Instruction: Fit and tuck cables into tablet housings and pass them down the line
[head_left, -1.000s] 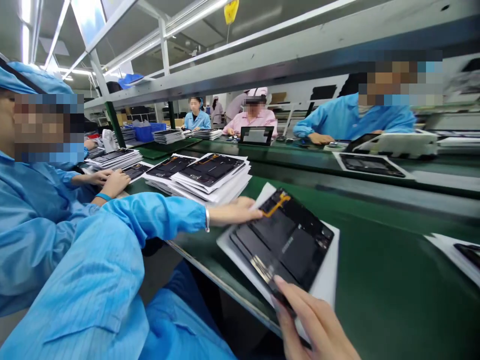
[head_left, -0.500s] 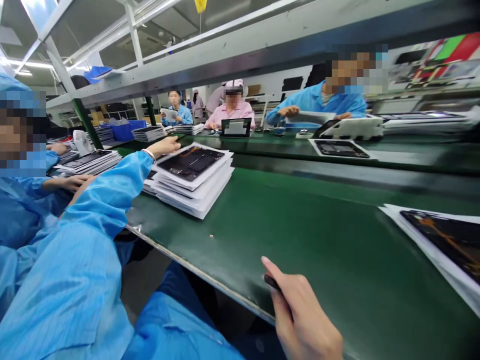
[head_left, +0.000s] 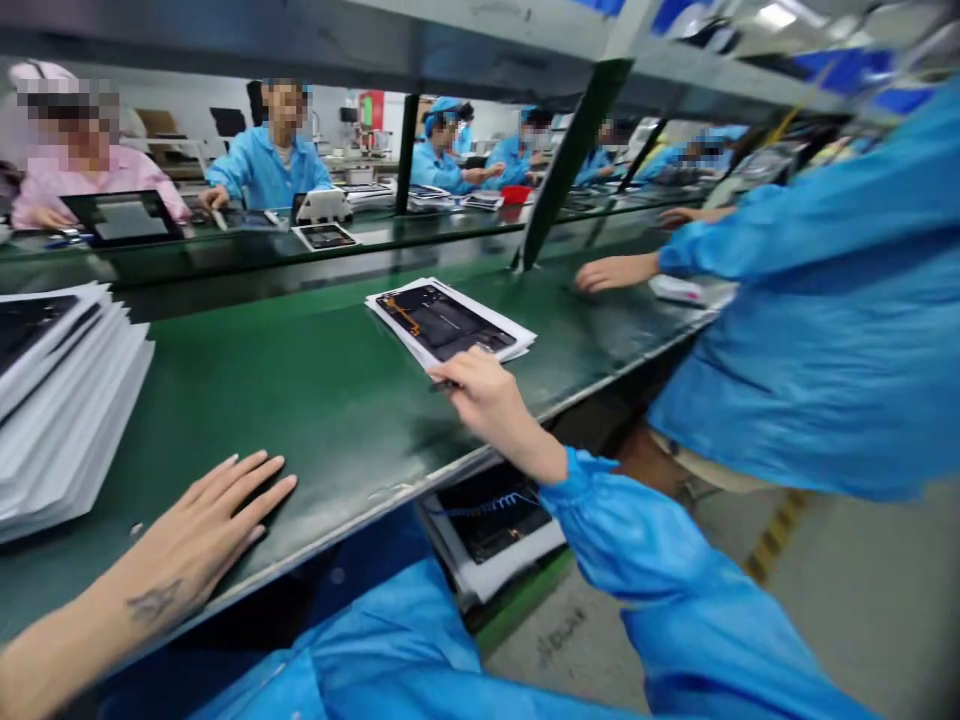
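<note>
My left hand (head_left: 214, 515) lies on the green table (head_left: 247, 390) with its fingers spread, holding nothing. A tattoo shows at its wrist. Pinched in my right hand (head_left: 487, 395) is a small dark tool (head_left: 442, 384), only partly visible. That hand is at the near edge of a low stack of white sheets (head_left: 521, 340), with a black device panel (head_left: 450, 320) on top; orange strips show on the panel's left part. To the left of my left hand stands a taller stack of white sheets (head_left: 82, 420), also topped by a dark panel.
A metal beam (head_left: 315, 50) crosses above the table, with a slanted green post (head_left: 574, 165) beyond the low stack. At the right, a person in blue (head_left: 825, 310) has a hand on the table. Others sit across. Another panel (head_left: 499, 515) lies below the table edge.
The view has swung right. My right hand, still gripping the dark tool, has come to the low stack's near edge. My left hand now rests flat near the table's front edge.
</note>
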